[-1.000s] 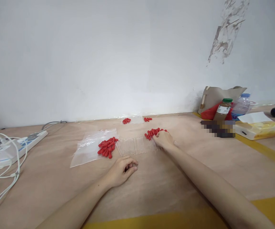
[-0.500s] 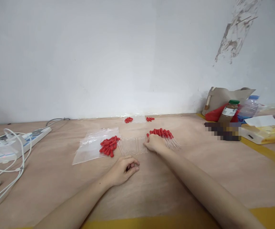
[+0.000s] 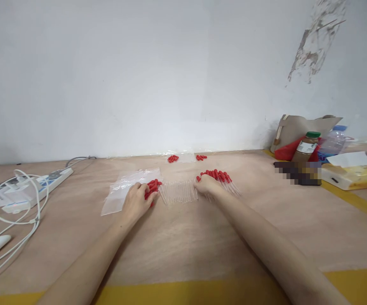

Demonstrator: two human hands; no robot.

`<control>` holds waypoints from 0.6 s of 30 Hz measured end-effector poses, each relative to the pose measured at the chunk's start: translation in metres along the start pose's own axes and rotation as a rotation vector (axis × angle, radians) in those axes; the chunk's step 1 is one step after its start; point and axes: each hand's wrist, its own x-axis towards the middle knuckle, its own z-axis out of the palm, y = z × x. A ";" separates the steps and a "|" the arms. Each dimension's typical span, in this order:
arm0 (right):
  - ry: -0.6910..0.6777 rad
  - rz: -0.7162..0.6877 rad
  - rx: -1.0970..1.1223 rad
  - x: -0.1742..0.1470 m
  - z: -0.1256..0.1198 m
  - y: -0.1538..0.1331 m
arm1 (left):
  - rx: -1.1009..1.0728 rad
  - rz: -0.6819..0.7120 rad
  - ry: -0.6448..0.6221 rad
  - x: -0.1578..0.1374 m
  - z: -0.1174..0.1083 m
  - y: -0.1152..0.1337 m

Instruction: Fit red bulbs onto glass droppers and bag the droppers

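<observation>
Several white looped cables (image 3: 39,203) and a long white power strip (image 3: 59,174) are crowding the left of the brown-covered table (image 3: 167,245).
Far right, a green-capped brown jar (image 3: 309,146), a blue-capped clear bottle (image 3: 334,142) and a yellow-and-white soft packet (image 3: 350,176) are standing or lying well apart from the hands; the left hand (image 3: 136,201) is partly hiding a pile of red teardrop-shaped bulbs (image 3: 154,185) beside a clear plastic bag (image 3: 115,195), and the right hand (image 3: 208,185) is covering part of the red-topped clear tubes (image 3: 224,176), right of a row of slim clear tubes (image 3: 179,191). Half a second ago the left hand was resting nearer; now it is touching the pile, fingers bent, whether gripping I cannot tell. The right hand's fingers are bunching at the tubes, their hold unclear. The jar's white label is showing print too small to read.
</observation>
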 end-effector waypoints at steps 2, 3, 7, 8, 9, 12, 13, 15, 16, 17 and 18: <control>-0.008 -0.024 0.037 -0.005 -0.004 0.009 | 0.055 -0.027 -0.052 0.001 0.003 -0.007; -0.012 -0.044 0.057 -0.009 -0.006 0.014 | 0.080 -0.036 -0.079 0.002 0.005 -0.008; 0.010 -0.133 0.108 -0.028 -0.007 0.039 | 0.169 -0.064 -0.140 0.003 0.005 -0.004; 0.031 -0.149 0.120 -0.033 -0.005 0.046 | 0.192 -0.060 -0.142 0.003 0.002 -0.001; 0.058 -0.165 0.139 -0.038 -0.003 0.051 | 0.216 -0.049 -0.137 0.003 -0.001 0.003; 0.131 -0.219 0.230 -0.048 0.004 0.064 | 0.254 0.012 -0.091 0.000 -0.011 0.021; 0.150 -0.236 0.265 -0.050 0.006 0.067 | 0.226 0.042 -0.072 -0.002 -0.013 0.029; 0.179 -0.276 0.333 -0.054 0.009 0.071 | 0.088 0.114 -0.058 -0.008 -0.012 0.044; 0.200 -0.305 0.366 -0.055 0.011 0.072 | -0.001 0.153 -0.069 -0.012 -0.009 0.051; 0.227 -0.338 0.398 -0.057 0.012 0.073 | -0.083 0.190 -0.094 -0.017 -0.006 0.057; 0.255 -0.371 0.425 -0.058 0.013 0.073 | -0.149 0.219 -0.128 -0.021 -0.002 0.062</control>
